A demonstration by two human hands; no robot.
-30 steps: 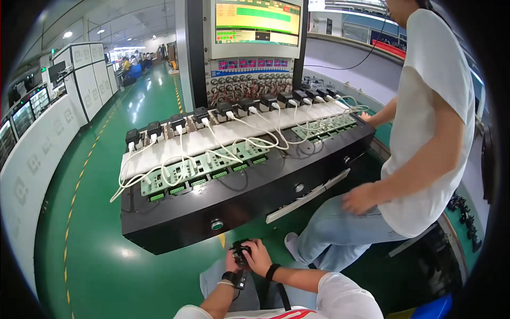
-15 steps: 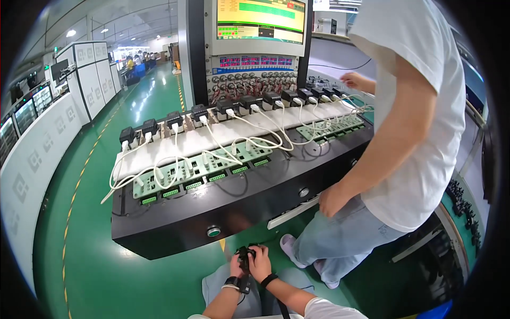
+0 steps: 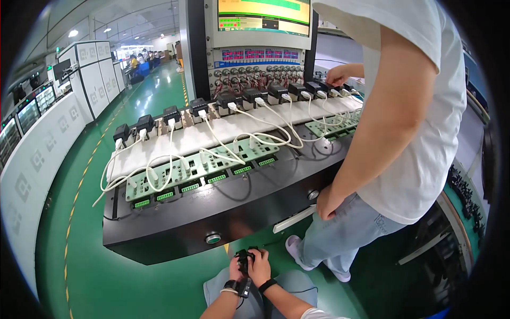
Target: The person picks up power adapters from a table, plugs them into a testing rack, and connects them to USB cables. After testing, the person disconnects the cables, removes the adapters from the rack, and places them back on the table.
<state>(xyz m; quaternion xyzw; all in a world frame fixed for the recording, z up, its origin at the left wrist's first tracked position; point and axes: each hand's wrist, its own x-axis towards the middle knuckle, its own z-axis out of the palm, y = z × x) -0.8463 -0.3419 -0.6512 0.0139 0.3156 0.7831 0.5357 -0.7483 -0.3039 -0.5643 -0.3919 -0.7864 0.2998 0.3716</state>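
Observation:
My left hand [image 3: 235, 270] and my right hand [image 3: 259, 268] are close together over my lap, low in the view. Between them they grip a small cluster of black blocky pieces [image 3: 244, 259], similar in colour to the adapters on the bench; fingers hide much of it. Ahead of my hands stands a black test bench [image 3: 175, 234]. Black power adapters [image 3: 171, 114] line its back, with white cables [image 3: 212, 139] running from them to green boards [image 3: 175, 178].
At my right, a co-worker [image 3: 409, 143] stands against the bench, one hand [image 3: 340, 74] at the far adapters. A lit screen [image 3: 263, 16] rises behind the bench. A round green button [image 3: 213, 238] is on its front. More black pieces lie on a right-hand table [image 3: 470, 228].
The co-worker's far hand has moved left and down onto the adapters at the bench's far end. My view has shifted slightly; my hands keep their grip on the black pieces.

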